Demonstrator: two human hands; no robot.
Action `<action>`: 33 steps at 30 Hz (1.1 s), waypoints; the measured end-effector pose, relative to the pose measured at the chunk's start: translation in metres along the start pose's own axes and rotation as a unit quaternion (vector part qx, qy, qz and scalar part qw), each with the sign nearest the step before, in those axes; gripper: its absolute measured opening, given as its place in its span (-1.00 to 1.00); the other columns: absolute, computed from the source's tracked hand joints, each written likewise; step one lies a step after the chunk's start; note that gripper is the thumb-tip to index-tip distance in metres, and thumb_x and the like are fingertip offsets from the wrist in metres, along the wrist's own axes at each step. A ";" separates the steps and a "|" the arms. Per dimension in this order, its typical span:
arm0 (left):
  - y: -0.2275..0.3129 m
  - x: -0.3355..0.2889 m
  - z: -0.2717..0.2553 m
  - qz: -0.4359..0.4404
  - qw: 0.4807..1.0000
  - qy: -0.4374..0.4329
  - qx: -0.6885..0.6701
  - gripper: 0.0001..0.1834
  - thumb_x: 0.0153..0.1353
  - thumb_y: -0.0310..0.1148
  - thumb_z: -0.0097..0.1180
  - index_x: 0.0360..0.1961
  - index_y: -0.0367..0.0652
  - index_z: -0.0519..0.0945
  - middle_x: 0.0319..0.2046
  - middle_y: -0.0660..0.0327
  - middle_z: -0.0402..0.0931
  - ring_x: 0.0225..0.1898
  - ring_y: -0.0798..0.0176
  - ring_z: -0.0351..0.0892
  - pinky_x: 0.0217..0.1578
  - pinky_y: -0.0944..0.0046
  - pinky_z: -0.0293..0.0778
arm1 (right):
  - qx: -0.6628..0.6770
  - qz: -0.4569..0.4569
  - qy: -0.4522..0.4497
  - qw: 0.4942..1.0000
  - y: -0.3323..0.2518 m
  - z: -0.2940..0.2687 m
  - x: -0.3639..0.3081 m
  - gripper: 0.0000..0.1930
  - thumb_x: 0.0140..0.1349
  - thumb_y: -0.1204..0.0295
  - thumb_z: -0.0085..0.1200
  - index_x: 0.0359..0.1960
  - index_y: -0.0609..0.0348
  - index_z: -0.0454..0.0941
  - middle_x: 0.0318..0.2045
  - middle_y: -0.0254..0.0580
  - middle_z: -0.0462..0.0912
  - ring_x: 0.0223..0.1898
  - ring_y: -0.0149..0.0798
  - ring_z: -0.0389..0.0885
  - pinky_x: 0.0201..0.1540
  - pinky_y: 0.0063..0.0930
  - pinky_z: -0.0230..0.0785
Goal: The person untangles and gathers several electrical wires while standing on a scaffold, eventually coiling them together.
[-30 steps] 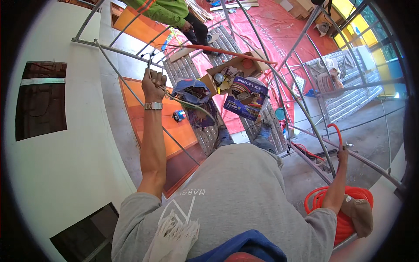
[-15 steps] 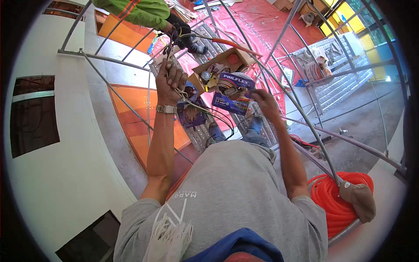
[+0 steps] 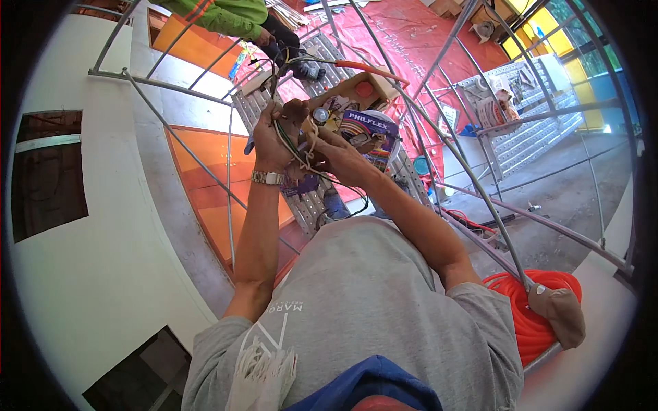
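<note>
Right hand (image 3: pixel 337 155): moved from beside the purple box (image 3: pixel 370 125) to the left hand (image 3: pixel 274 140), fingers pinching pale wire (image 3: pixel 310 145).
Left fingers: curled around a thin, bent wire bundle (image 3: pixel 275 85), held before the shirt (image 3: pixel 363 288).
Planks (image 3: pixel 299 209): perforated metal.
Floor: wrinkled red sheeting (image 3: pixel 411 38), grey beyond.
Tubing (image 3: pixel 524 329): glossy orange-red coils.
Wall (image 3: pixel 103 274): smooth, pale, dark openings.

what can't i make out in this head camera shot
All in the head view:
- The stretch of the wires inside the left hand: hidden by the hand itself.
- Whether the right hand pinches a strand: its fingertips are too small and overlapped to tell.
- The head of the co-worker in green: cut off by the top edge.
- Part of the red coil: covered by the brown cap.
</note>
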State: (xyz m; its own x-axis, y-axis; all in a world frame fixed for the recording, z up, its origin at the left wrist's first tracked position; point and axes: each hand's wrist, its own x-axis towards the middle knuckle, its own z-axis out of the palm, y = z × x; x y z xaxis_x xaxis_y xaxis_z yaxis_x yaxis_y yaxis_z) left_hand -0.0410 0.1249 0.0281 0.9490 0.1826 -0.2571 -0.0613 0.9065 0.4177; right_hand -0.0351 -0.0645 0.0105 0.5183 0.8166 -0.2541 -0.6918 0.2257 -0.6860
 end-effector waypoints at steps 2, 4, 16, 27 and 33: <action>-0.001 0.001 -0.005 0.001 1.000 0.015 -0.009 -0.59 0.61 -0.20 -0.21 -0.45 -0.10 0.38 -0.16 -0.15 0.69 0.08 -0.19 0.65 0.26 -0.09 0.53 | 0.062 0.009 0.015 0.998 0.007 -0.002 0.005 -0.53 0.54 0.01 0.02 0.19 0.15 0.50 -0.14 -0.29 0.65 -0.19 -0.40 0.63 -0.13 -0.41 0.50; -0.002 0.002 -0.009 -0.006 0.999 0.018 -0.030 -0.59 0.61 -0.20 -0.21 -0.45 -0.10 0.38 -0.18 -0.13 0.70 0.05 -0.19 0.68 0.22 -0.11 0.58 | 0.129 0.030 0.001 0.991 0.012 -0.007 0.010 -0.56 0.57 -0.01 -0.06 0.07 0.13 0.56 -0.22 -0.26 0.65 -0.21 -0.34 0.64 -0.13 -0.33 0.52; 0.003 -0.003 -0.004 -0.026 0.995 -0.016 0.090 -0.62 0.62 -0.11 -0.15 -0.39 -0.03 0.41 -0.51 0.23 0.45 -0.76 0.43 0.15 -0.69 0.37 0.10 | 0.006 -0.034 0.024 0.999 0.030 -0.051 -0.012 -0.67 0.53 0.19 0.10 0.12 0.16 0.55 -0.10 -0.27 0.66 -0.02 -0.40 0.63 0.09 -0.35 0.51; -0.001 -0.016 0.005 -0.061 0.942 0.011 0.329 -0.64 0.60 -0.06 -0.11 -0.30 -0.06 0.45 -0.35 0.20 0.60 -0.52 0.36 0.59 -0.45 0.31 0.57 | -0.154 -0.017 -0.159 0.975 0.006 -0.037 -0.035 -0.74 0.45 0.34 0.22 0.01 0.20 0.49 -0.10 -0.22 0.65 -0.20 -0.37 0.69 -0.11 -0.41 0.60; -0.017 -0.038 -0.025 -0.072 0.788 -0.103 0.603 -0.61 0.61 -0.12 -0.12 0.14 -0.21 0.53 -0.05 0.13 0.62 -0.10 0.13 0.71 -0.09 0.19 0.68 | 0.038 -0.060 -0.085 0.994 0.002 -0.020 -0.012 -0.78 0.48 0.33 0.16 -0.02 0.19 0.49 -0.17 -0.17 0.70 -0.17 -0.31 0.74 -0.05 -0.34 0.62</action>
State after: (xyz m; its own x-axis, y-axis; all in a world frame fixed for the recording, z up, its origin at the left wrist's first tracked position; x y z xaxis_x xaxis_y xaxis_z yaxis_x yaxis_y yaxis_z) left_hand -0.0835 0.1120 0.0085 0.9569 -0.0673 -0.2826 0.2722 -0.1318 0.9532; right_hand -0.0327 -0.0847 -0.0018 0.5112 0.8579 -0.0512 -0.6698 0.3604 -0.6492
